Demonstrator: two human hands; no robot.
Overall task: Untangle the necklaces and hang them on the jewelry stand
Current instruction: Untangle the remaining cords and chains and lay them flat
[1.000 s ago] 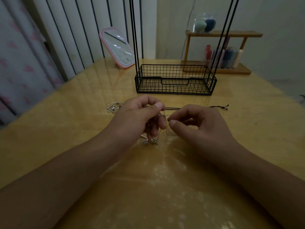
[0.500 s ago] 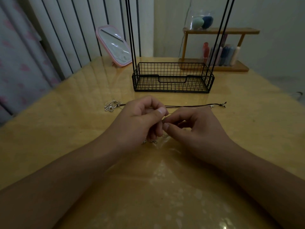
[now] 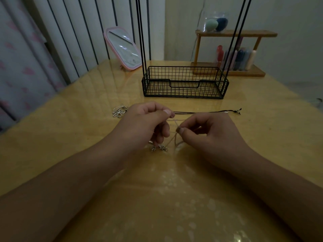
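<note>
Left hand (image 3: 148, 123) and right hand (image 3: 208, 135) pinching thin tangled silver chain necklaces (image 3: 174, 135), black wire jewelry stand (image 3: 185, 84) standing behind on glossy yellow surface (image 3: 70, 137)

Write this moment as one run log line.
phase: untangling | left hand: pinches thin chain | right hand: pinches thin chain | jewelry stand: nothing hung visible

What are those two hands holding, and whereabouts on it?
Both pinch a thin pale chain necklace: the left hand near its upper strand, the right hand at the tangle where strands cross. Its small charms hang below, unheld.
</note>
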